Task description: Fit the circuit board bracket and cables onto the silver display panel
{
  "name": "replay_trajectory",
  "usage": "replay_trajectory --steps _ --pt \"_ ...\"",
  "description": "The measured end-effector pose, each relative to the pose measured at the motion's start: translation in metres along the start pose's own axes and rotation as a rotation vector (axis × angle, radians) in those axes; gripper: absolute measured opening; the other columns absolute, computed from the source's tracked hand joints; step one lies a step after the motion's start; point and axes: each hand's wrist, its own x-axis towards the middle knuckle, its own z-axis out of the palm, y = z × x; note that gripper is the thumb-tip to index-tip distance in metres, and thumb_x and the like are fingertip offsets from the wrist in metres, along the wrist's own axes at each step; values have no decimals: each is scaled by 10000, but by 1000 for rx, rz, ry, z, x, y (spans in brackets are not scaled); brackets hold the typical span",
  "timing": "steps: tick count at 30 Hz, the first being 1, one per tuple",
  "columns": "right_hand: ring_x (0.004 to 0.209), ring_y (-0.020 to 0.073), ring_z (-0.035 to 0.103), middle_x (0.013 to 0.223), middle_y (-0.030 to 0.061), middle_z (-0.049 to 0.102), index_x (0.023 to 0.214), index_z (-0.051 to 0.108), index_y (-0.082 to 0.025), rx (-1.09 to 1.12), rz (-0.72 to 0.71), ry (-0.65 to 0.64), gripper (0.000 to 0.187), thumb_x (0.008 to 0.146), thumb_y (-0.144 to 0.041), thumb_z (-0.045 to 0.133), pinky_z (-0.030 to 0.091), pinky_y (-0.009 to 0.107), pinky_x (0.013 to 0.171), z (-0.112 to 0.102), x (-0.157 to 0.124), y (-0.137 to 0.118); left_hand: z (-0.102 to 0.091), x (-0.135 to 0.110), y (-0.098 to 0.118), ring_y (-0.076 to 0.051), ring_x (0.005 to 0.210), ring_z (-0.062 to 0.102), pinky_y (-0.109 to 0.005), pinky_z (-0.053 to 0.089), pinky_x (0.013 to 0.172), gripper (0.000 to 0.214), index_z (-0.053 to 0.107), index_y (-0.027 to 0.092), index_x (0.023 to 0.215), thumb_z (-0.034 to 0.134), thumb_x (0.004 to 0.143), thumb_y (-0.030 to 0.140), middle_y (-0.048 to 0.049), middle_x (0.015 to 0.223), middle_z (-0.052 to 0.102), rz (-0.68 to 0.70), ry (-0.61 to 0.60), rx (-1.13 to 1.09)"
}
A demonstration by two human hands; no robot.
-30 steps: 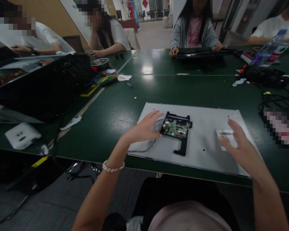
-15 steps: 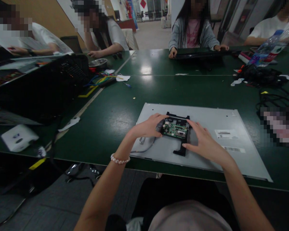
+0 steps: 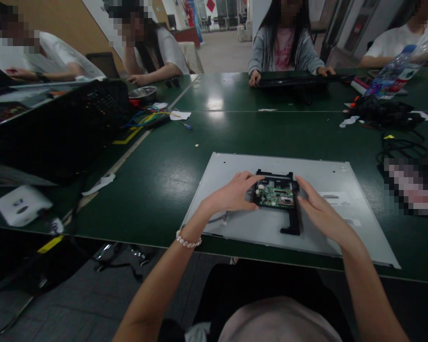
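Observation:
A grey metal panel [image 3: 317, 178] lies flat on the green table [image 3: 164, 171] in front of me. On it sits a black plastic bracket [image 3: 292, 223] carrying a small green circuit board [image 3: 275, 195]. My left hand [image 3: 231, 194] grips the bracket's left edge, fingers curled round it. My right hand [image 3: 319, 213] holds the bracket's right side, fingers against its edge. A thin grey cable [image 3: 219, 218] trails from under the left hand across the panel. White labels on the panel are partly hidden behind the right hand.
A black crate [image 3: 74, 128] and a white device [image 3: 21, 204] sit at the left. Coloured wires [image 3: 150, 116] and a metal bowl [image 3: 142, 92] lie beyond. Black cables [image 3: 395, 142] pile up at the right. Several people sit round the table; one holds a black monitor [image 3: 299, 80].
My right hand came in from the panel's right side and took the bracket. Both hands have since slid the bracket with its board to the right across the panel.

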Motion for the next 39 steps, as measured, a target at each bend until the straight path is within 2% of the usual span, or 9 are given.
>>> replay_trajectory --steps 8,17,23,27,30,32,35,37,39 --pt "1470 240 312 1563 56 396 1510 323 -279 17 9 25 546 974 -372 372 191 528 1218 -5 -3 7 9 5 1 -340 1196 405 -493 315 1064 820 475 234 1454 731 684 349 -119 1248 485 42 -19 20" --pt "1454 274 333 1569 92 382 1514 311 -255 -60 -27 42 574 973 -430 384 226 530 1203 1 -2 13 16 8 -11 -335 1222 405 -480 306 1093 841 456 231 1459 759 688 377 -118 1294 445 29 -9 -7" --pt "1451 267 341 1565 83 388 1517 298 -271 -63 -33 40 571 984 -464 368 241 531 1200 -2 -3 10 -1 4 -4 -354 1279 414 -471 300 1117 921 428 199 1477 795 655 391 -144 1373 454 16 -61 -52" --pt "1448 262 353 1554 106 405 1514 312 -244 -87 5 94 571 999 -492 323 243 523 1201 -4 -5 6 -15 -6 -7 -374 1347 405 -478 262 1154 839 494 173 1433 793 686 410 -163 1453 458 -39 -3 -87" --pt "1451 272 346 1562 137 386 1523 295 -195 -151 19 122 623 994 -523 324 254 512 1200 -3 -7 6 -18 -14 -16 -392 1376 394 -501 257 1167 840 532 164 1407 814 665 436 -174 1476 458 -49 17 -81" --pt "1452 278 342 1565 157 374 1531 271 -164 -199 7 111 653 993 -531 318 263 507 1197 -2 -7 7 -16 -17 -21 -389 1408 358 -511 250 1178 915 477 159 1457 805 669 487 -176 1516 413 -54 -19 -16" --pt "1459 296 323 1567 177 363 1532 258 -142 -270 -34 77 672 991 -537 312 271 523 1192 0 -8 10 -12 -18 -23 -364 1478 225 -519 176 1209 1042 258 160 1572 714 741 592 -163 1608 233 -68 -145 160" --pt "1464 313 307 1572 175 353 1532 257 -156 -311 -55 60 676 986 -549 320 283 551 1180 0 -8 12 -10 -19 -22 -344 1504 142 -516 134 1221 1068 140 174 1600 652 783 632 -144 1635 135 -70 -200 249" --pt "1466 325 299 1574 166 349 1534 252 -177 -342 -66 49 679 980 -562 331 300 574 1167 0 -9 14 -9 -20 -20 -330 1511 110 -512 125 1224 1063 100 186 1605 622 802 647 -132 1641 102 -69 -205 287"
